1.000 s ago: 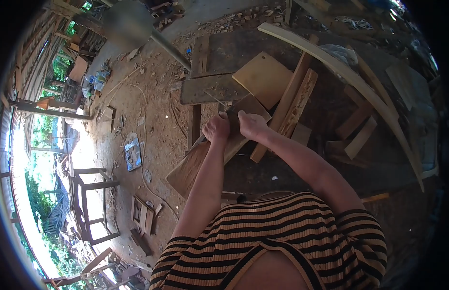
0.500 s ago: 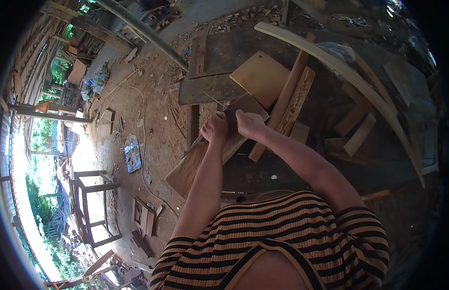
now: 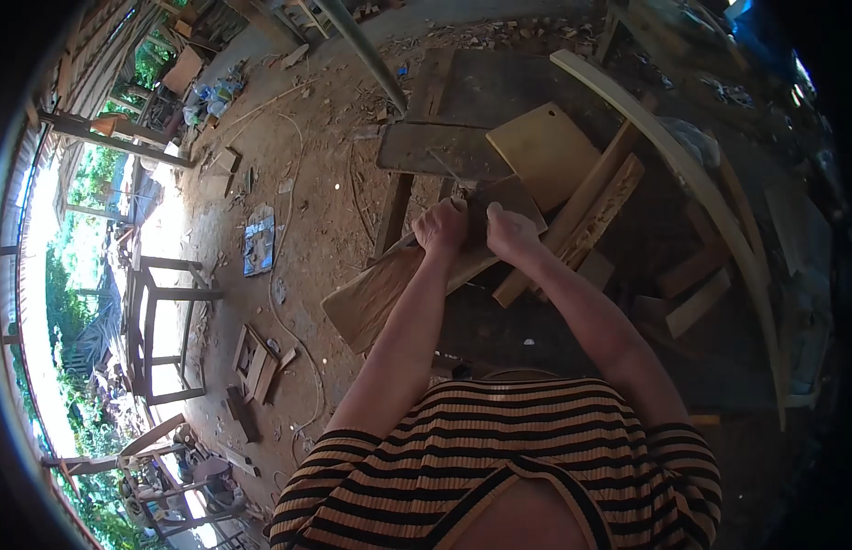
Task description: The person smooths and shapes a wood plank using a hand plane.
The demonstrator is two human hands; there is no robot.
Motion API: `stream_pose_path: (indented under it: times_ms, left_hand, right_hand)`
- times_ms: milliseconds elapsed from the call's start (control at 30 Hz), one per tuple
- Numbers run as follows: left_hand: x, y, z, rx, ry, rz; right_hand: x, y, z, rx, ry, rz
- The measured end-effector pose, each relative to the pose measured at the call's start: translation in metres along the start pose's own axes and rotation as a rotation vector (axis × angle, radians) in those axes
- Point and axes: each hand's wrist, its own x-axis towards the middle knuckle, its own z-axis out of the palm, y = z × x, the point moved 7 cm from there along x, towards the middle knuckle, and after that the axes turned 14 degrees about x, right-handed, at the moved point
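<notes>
A wide wooden plank (image 3: 380, 298) lies slanted across the dark workbench, its grain showing at the near end. Over its upper part my left hand (image 3: 441, 226) is closed, knuckles up, with a thin bar-like edge showing beside it. My right hand (image 3: 511, 231) is also closed, a short way to the right above the same plank. Between the two hands the surface is dark, and what the fingers grip is hidden. A thin rod (image 3: 442, 163) sticks out just beyond my left hand.
A yellowish board with a hole (image 3: 545, 156) lies past my hands. Narrow wooden strips (image 3: 572, 220) and a long curved plank (image 3: 682, 165) are on the right. A wooden frame (image 3: 174, 330) stands at left on the chip-strewn floor, near wood scraps (image 3: 258, 367).
The camera view has turned, so the bench and plank appear farther right. Both hands remain closed over the plank, with little visible shift relative to it.
</notes>
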Motion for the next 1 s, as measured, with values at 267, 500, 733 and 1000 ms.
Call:
stream_pose_path:
  times_ms: [267,500,733,1000]
  left_hand:
    - [0.002,0.000,0.003,0.030,0.016,0.000]
    - [-0.001,0.002,-0.001,0.046,0.000,0.005]
    - [0.000,0.005,0.007,0.116,0.060,0.046]
    - [0.001,0.005,0.001,0.084,0.093,0.028]
  right_hand:
    - [-0.082,0.003,-0.037,-0.102,-0.053,0.026]
    - [-0.007,-0.002,-0.006,-0.093,0.001,-0.013]
    - [-0.027,0.015,-0.023,0.142,-0.135,0.151]
    - [-0.027,0.006,-0.021,-0.210,0.099,-0.198]
